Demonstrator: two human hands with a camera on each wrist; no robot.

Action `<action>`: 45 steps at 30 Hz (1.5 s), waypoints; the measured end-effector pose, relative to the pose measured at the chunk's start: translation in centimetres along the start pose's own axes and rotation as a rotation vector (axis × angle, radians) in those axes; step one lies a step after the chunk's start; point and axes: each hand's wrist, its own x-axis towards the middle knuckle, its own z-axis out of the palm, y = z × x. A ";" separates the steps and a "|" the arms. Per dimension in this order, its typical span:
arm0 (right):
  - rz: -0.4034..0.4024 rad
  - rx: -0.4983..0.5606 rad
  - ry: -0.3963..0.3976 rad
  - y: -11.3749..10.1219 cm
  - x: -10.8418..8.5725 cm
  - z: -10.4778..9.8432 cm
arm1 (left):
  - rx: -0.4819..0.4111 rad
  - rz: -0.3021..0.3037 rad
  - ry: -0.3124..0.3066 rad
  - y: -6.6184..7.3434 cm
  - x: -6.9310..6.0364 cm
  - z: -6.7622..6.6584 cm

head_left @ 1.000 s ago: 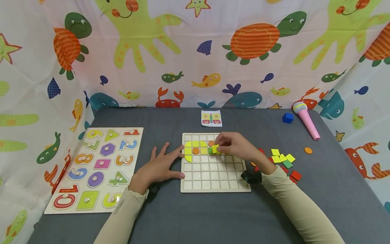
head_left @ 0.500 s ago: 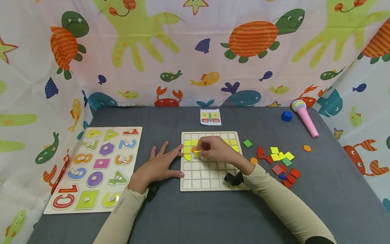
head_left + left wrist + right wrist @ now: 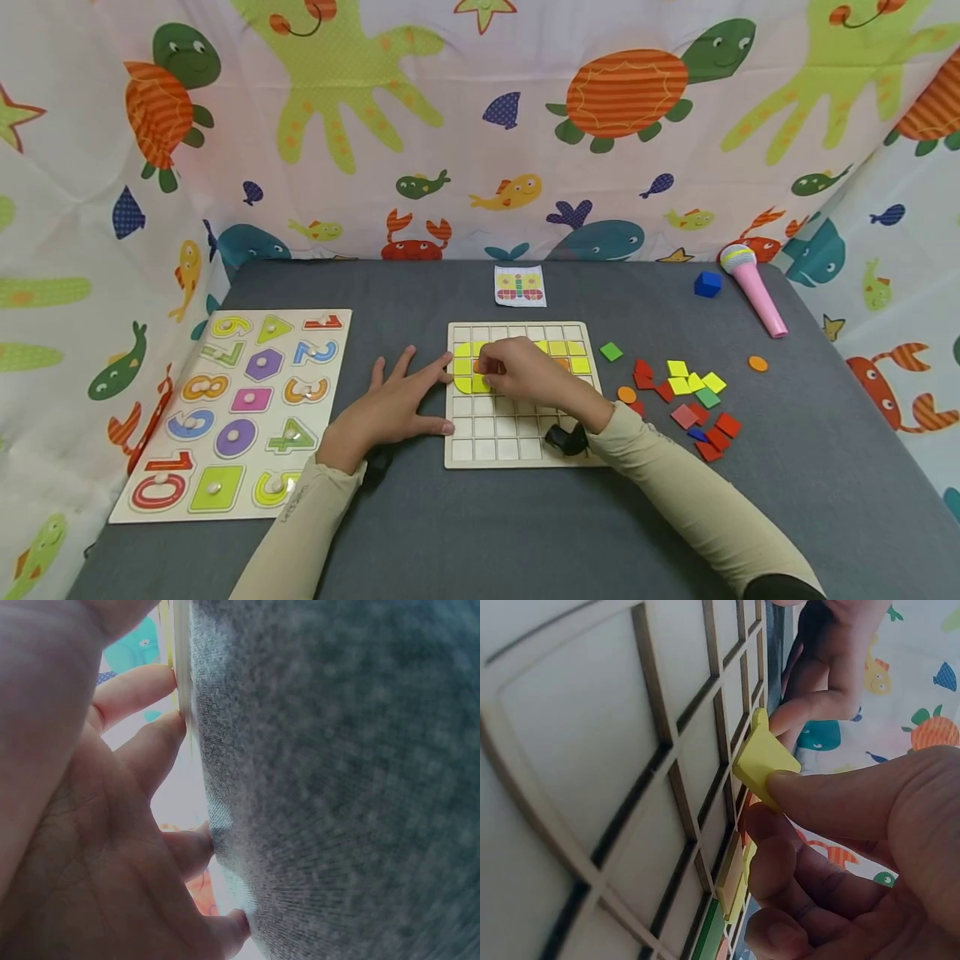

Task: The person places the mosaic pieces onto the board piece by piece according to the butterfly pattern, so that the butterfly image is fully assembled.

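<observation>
A wooden grid board (image 3: 487,427) lies flat on the table, with yellow tiles (image 3: 557,347) set in its far rows. Near the board's left side my right hand (image 3: 528,371) pinches a yellow square tile (image 3: 765,761) between thumb and fingers. In the right wrist view this tile is tilted against the grid; whether it sits in a cell I cannot tell. A green tile (image 3: 709,930) shows lower down in the grid. My left hand (image 3: 393,408) is spread on the table, thumb and fingertips touching the board's left edge. My right hand hides part of the tile rows.
Loose yellow squares (image 3: 678,385), red tiles (image 3: 726,427) and orange discs (image 3: 758,364) lie to the board's right. Behind it is a butterfly pattern card (image 3: 521,286). A number puzzle (image 3: 247,417) is at left; a blue cube (image 3: 707,284) and pink toy microphone (image 3: 757,296) stand back right.
My right hand has carried the yellow tile leftward across the board and down to the left-hand cells. The left hand stays at the board's edge.
</observation>
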 end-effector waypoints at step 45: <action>0.147 0.031 0.013 6.4 -10.1 -6.4 | -0.027 -0.006 0.004 0.2 -0.2 -0.1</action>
